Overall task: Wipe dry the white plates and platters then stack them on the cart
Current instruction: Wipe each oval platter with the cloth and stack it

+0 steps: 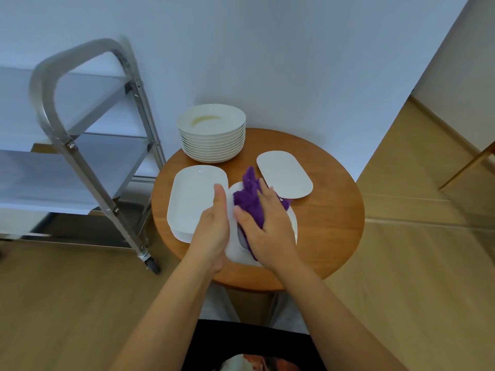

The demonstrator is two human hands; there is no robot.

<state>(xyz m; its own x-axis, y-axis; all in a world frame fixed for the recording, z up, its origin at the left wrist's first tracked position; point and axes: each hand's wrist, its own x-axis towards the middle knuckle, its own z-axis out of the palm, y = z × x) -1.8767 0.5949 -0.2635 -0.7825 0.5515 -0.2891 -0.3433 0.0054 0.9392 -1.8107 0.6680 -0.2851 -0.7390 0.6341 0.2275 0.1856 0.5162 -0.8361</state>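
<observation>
Room: pale wall, wood floor.
Cart (88,145): left of round table (329,223), shelves bare, nearer left hand.
Platter (293,223): gripped at left edge by left hand (214,231), long axis running away from body.
Cloth (249,202): pressed onto platter by right hand (270,226).

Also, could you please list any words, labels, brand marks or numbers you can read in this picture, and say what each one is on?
None: there is no readable text.
The plates, the platters, the purple cloth, the cart and the table show no writing or marks.
The dark shirt at the bottom edge carries a printed design, but it is cut off and blurred, so no letters can be made out.
</observation>
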